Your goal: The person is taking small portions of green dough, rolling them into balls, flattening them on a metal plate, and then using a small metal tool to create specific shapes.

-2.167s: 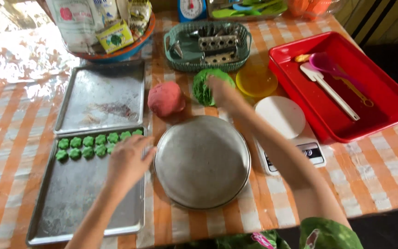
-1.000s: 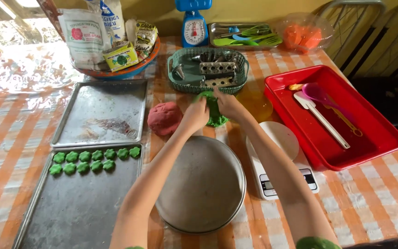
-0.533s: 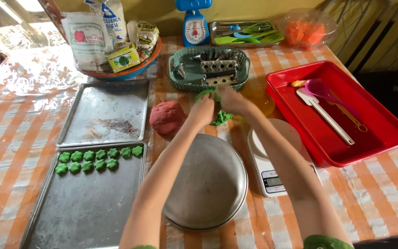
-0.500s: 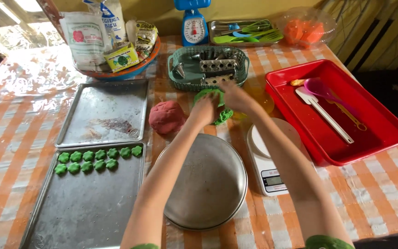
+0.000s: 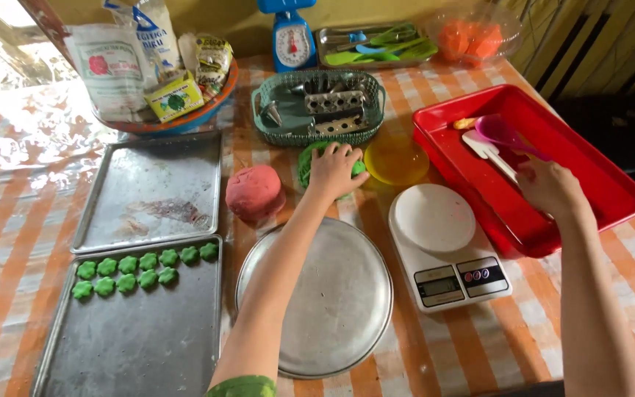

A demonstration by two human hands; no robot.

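Observation:
My left hand (image 5: 336,169) rests on a lump of green dough (image 5: 309,160) lying on the table in front of the green basket (image 5: 318,110). A ball of pink dough (image 5: 254,192) sits just left of it. My right hand (image 5: 549,187) hovers over the red tray (image 5: 597,170), close to a white spatula (image 5: 488,151) and a pink scoop (image 5: 503,133), fingers curled and holding nothing I can see. A round metal plate (image 5: 317,298) lies near me, under my left forearm. Several small green dough pieces (image 5: 141,263) line the near baking tray (image 5: 137,323).
A white digital scale (image 5: 446,246) stands right of the metal plate. A yellow lid (image 5: 396,157) lies beside the green dough. A second baking tray (image 5: 152,192), a bowl of packets (image 5: 152,77), a blue dial scale (image 5: 292,40) and a utensil tray (image 5: 376,44) line the back.
Both hands were working the green dough together. My right hand has since left it and moved right over the red tray. My left hand stays on the dough.

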